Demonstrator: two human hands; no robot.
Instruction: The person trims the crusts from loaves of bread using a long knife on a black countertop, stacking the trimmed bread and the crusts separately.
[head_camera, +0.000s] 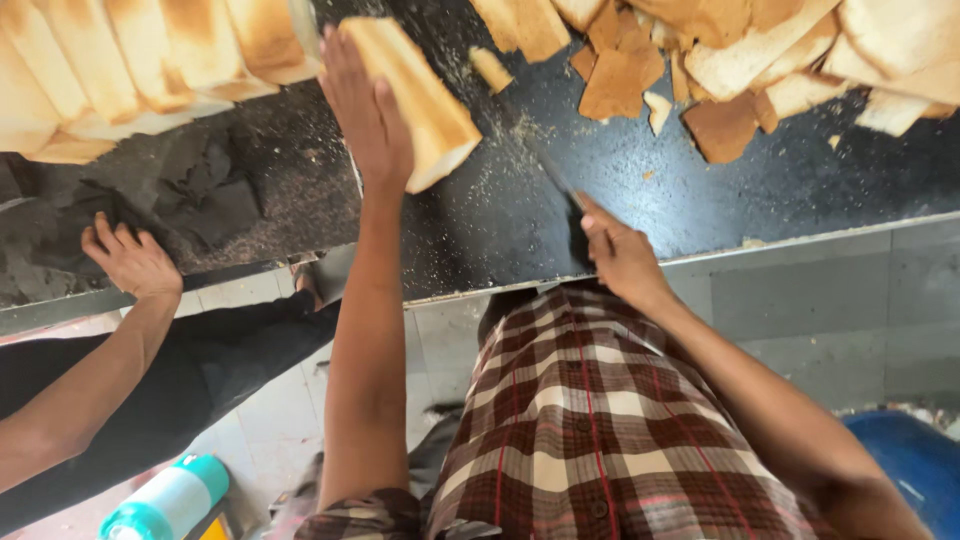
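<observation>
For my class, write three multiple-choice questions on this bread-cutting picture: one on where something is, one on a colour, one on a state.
1. Where does the left hand rest?
A. on the loaf
B. on the floor
C. on the bottle

2. What colour is the counter?
A. white
B. black
C. red

3. How is the right hand?
A. open and flat
B. closed on a knife
C. holding a slice

Answers: 1 A, the palm lies against the loaf; 2 B, the crumb-strewn top is black; 3 B, the fingers wrap the handle.
</observation>
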